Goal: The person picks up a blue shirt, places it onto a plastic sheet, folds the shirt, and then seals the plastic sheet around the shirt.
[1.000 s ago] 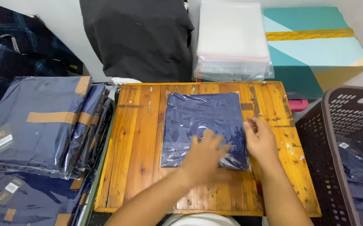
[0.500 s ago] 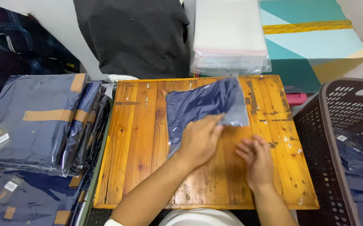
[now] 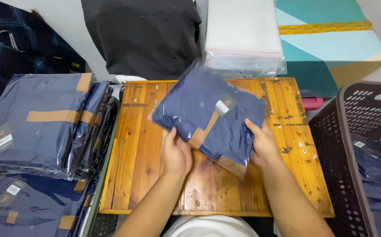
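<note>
A bagged navy garment [image 3: 208,116] is held up off the wooden worktop [image 3: 146,145], approx. over its middle, gripped from both sides. The left hand [image 3: 176,153] is clamped on the near-left edge, fingers wrapped underneath w/ thumb on top; the right hand [image 3: 262,145] is clamped on the near-right edge, fingers curled under the pack.

Progress, judged from how things lie: the garment is already folded, sleeved in clear plastic and closed w/ a tan tape strip [image 3: 203,129], so packing of this piece looks done; only putting it down somewhere seems left. A stack of finished packs [image 3: 41,120] lies to the left of the worktop; more are seen in the dark basket [image 3: 352,145] at right. Empty clear bags [image 3: 243,39] are piled behind the worktop.

Orientation: the pack is tilted, turned approx. diagonal; its long axis runs from far-left to near-right, far-left corner raised, taped face up. Slight motion blur, so exact tilt can't be told.
</note>
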